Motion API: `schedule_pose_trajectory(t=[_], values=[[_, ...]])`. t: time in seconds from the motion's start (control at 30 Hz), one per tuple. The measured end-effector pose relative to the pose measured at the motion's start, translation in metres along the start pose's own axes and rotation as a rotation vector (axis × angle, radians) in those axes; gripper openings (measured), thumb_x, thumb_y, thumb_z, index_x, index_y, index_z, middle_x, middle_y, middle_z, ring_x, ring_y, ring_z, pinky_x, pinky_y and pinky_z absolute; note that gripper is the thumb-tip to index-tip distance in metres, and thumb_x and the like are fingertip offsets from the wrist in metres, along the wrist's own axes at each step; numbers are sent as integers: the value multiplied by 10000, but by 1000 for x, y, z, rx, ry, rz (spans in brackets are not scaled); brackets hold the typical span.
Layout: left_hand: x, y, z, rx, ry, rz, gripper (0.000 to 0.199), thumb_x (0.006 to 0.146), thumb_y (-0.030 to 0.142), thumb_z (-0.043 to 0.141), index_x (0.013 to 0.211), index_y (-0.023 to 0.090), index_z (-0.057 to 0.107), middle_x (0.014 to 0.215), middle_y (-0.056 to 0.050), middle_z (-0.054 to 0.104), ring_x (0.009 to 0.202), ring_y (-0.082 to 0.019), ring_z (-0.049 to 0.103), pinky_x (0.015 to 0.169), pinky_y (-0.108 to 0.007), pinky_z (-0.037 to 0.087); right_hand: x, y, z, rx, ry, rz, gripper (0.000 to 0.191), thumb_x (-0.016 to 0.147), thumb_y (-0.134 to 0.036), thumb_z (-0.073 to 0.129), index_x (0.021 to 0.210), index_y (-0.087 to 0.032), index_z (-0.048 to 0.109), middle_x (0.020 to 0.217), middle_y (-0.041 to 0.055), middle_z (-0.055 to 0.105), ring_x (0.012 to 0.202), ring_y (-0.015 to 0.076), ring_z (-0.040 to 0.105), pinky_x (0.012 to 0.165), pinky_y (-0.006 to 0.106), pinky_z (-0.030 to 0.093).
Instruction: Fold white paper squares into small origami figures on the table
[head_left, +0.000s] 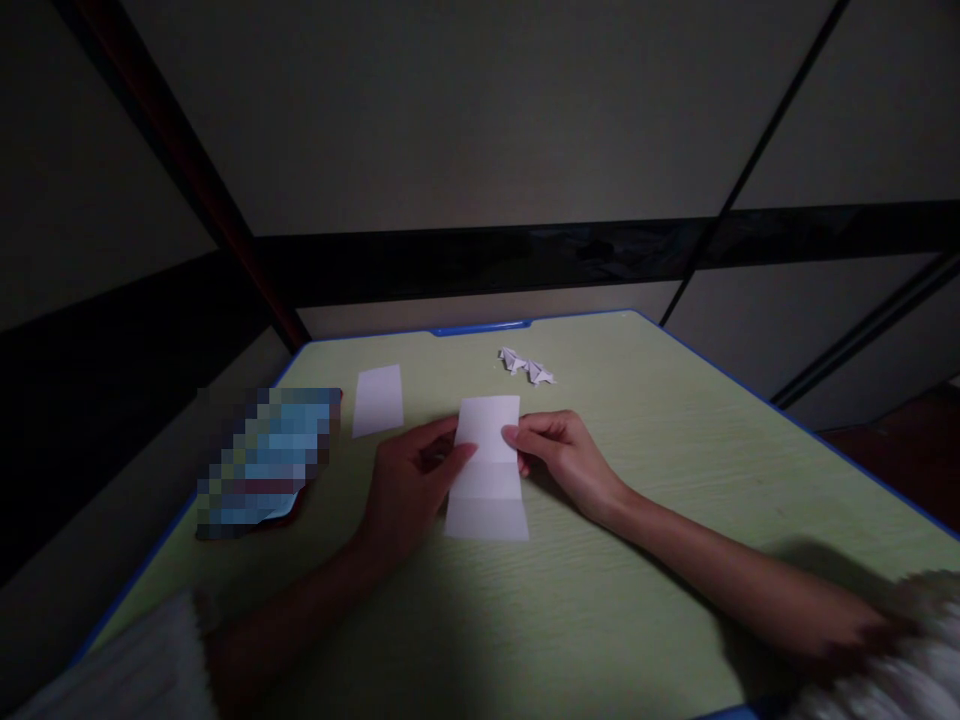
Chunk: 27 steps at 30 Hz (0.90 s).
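A narrow white strip of paper (488,450) with crosswise creases is held upright-lengthwise over the middle of the table. My left hand (411,475) grips its left edge, thumb on the front and fingers behind. On the opposite edge, my right hand (559,455) pinches the paper between thumb and fingers. The lower end of the strip looks bent at a crease. Beyond the hands lie two small folded white paper figures (511,360) (538,373), side by side. A flat white sheet (378,401) rests to the left, behind my left hand.
The light green table (637,600) has a blue rim, with a blue handle-like piece (484,327) at its far edge. At the left lies a flat object (270,460), blurred by pixels. Behind the table stand pale panels with a dark band (465,262).
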<state>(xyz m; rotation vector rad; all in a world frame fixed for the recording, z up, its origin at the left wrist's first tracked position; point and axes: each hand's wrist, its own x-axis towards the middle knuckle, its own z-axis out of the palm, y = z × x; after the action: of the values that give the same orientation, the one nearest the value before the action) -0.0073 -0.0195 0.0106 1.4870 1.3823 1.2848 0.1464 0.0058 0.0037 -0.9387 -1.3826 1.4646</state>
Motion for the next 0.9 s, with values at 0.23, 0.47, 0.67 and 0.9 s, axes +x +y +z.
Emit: schedule_pose_trajectory(t=[0.23, 0.47, 0.67, 0.9], values=[[-2, -3, -5, 202, -71, 338, 235, 735, 181, 516, 935, 204, 637, 927, -35, 624, 790, -118, 569, 651, -195, 481, 3, 3, 0, 144, -17, 45, 275, 684, -264, 556, 456, -123, 494, 408, -30, 484, 376, 38, 405, 406, 182, 288], [-2, 0, -5, 194, -156, 551, 293, 752, 81, 466, 918, 245, 644, 913, -28, 602, 746, -103, 550, 608, -196, 441, 0, -1, 3, 259, 62, -67, 292, 610, -227, 650, 737, -200, 388, 388, -107, 489, 325, 45, 402, 347, 145, 293], [-3, -2, -6, 176, -159, 549, 330, 732, 55, 470, 924, 261, 642, 934, -22, 595, 682, -90, 533, 586, -198, 433, -1, -2, 3, 148, 71, -142, 255, 599, -256, 660, 618, -180, 418, 438, -88, 451, 362, 38, 392, 365, 159, 298], [-1, -1, -6, 137, -122, 484, 295, 721, 78, 502, 906, 250, 653, 906, -24, 620, 801, -120, 559, 678, -214, 447, -5, -9, 0, -53, 31, -353, 147, 702, -311, 567, 626, -186, 584, 912, 40, 542, 816, 139, 494, 680, 286, 390]])
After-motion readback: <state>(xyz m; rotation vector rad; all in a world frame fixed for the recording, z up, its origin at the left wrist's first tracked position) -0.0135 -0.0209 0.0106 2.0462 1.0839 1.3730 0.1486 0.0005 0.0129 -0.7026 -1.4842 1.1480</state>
